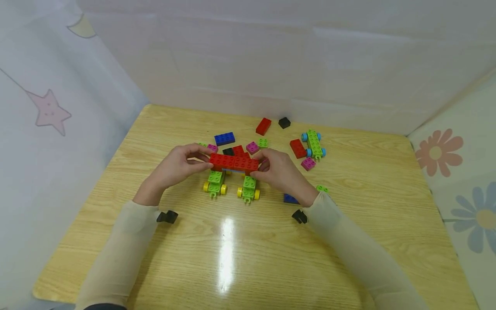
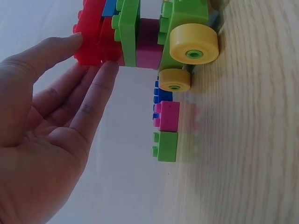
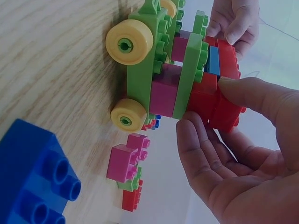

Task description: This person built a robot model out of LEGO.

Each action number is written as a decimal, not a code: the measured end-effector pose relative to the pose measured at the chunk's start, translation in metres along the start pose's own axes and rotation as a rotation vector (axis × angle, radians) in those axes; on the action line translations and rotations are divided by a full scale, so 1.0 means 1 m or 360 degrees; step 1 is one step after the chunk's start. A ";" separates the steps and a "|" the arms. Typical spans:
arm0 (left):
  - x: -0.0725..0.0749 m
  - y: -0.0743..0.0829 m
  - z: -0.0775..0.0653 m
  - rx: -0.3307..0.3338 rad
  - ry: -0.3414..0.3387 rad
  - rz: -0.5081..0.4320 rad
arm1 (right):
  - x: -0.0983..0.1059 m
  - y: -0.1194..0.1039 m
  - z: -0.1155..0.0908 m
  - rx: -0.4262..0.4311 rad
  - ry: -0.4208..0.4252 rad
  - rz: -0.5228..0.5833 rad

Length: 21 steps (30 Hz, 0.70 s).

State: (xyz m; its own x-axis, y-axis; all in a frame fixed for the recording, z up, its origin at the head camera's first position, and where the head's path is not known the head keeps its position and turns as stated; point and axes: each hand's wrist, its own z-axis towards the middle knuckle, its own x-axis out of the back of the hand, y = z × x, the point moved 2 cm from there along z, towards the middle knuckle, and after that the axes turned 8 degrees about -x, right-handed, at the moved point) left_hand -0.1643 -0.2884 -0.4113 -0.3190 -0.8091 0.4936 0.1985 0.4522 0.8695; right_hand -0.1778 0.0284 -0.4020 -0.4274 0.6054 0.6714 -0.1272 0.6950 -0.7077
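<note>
Two red bricks (image 1: 222,161) lie end to end across the top of a stacked toy-brick build. My left hand (image 1: 180,165) pinches their left end, thumb on the upper red brick and a fingertip at the red brick (image 2: 111,46) beneath. At the other end my right hand (image 1: 280,172) grips red bricks (image 3: 226,109) between thumb and fingers. Below, each side has a green plate (image 3: 188,74), a purple brick (image 3: 164,91) and a green wheeled base (image 1: 249,185) with yellow wheels. A blue piece (image 3: 213,60) shows between the red layers.
Behind the build lie a blue brick (image 1: 224,138), a red brick (image 1: 263,126) and a black piece (image 1: 284,122). To the right are another red brick (image 1: 298,148), a green base with blue wheels (image 1: 313,144) and a pink brick (image 1: 308,163). A blue brick (image 3: 28,172) sits near my right wrist.
</note>
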 end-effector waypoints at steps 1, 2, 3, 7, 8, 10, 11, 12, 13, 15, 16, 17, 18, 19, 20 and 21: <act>0.000 0.000 0.000 0.0002 -0.0002 0.0001 | 0.000 0.000 0.000 0.0000 0.0002 -0.0006; 0.000 0.000 0.000 0.0003 -0.0005 0.0002 | 0.000 0.000 0.001 0.0000 0.0003 -0.0010; 0.000 0.000 0.000 0.0005 -0.0010 0.0005 | 0.000 0.000 0.001 -0.0002 0.0004 -0.0011; 0.001 0.000 0.000 0.0000 -0.0024 0.0014 | 0.001 -0.001 0.001 -0.0009 0.0004 -0.0003; 0.002 0.001 0.000 -0.0007 -0.0028 0.0016 | 0.001 0.000 0.001 -0.0012 0.0004 0.0001; 0.002 0.000 0.000 -0.0020 -0.0032 0.0023 | 0.001 0.000 0.000 -0.0017 0.0006 0.0008; 0.003 -0.001 0.000 -0.0027 -0.0035 0.0027 | 0.001 0.000 0.000 -0.0020 0.0009 0.0009; 0.003 -0.001 0.001 -0.0034 -0.0035 0.0029 | 0.001 0.000 0.000 -0.0023 0.0011 0.0009; 0.003 -0.002 0.001 -0.0039 -0.0037 0.0031 | 0.001 0.000 0.000 -0.0024 0.0013 0.0011; 0.004 -0.003 0.001 -0.0049 -0.0042 0.0042 | 0.000 0.000 -0.001 -0.0025 0.0016 0.0013; 0.004 -0.003 0.001 -0.0054 -0.0046 0.0048 | 0.000 0.000 -0.001 -0.0025 0.0017 0.0016; 0.004 -0.003 0.001 -0.0061 -0.0049 0.0056 | 0.000 0.001 -0.001 -0.0024 0.0017 0.0022; 0.004 -0.003 0.001 -0.0067 -0.0051 0.0063 | 0.000 0.001 -0.001 -0.0023 0.0017 0.0028; 0.003 -0.003 0.001 -0.0075 -0.0055 0.0073 | 0.000 0.001 -0.001 -0.0023 0.0018 0.0037; 0.003 -0.003 0.001 -0.0087 -0.0059 0.0085 | 0.000 0.002 -0.001 -0.0024 0.0019 0.0049; 0.003 -0.002 0.001 -0.0099 -0.0062 0.0094 | -0.001 0.002 -0.001 -0.0025 0.0020 0.0058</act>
State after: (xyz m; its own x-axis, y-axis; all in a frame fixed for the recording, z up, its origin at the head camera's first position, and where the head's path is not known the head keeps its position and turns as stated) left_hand -0.1669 -0.2915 -0.4118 -0.3408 -0.7657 0.5455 0.2746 0.4739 0.8367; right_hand -0.1772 0.0299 -0.4040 -0.4203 0.6354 0.6478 -0.0974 0.6782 -0.7284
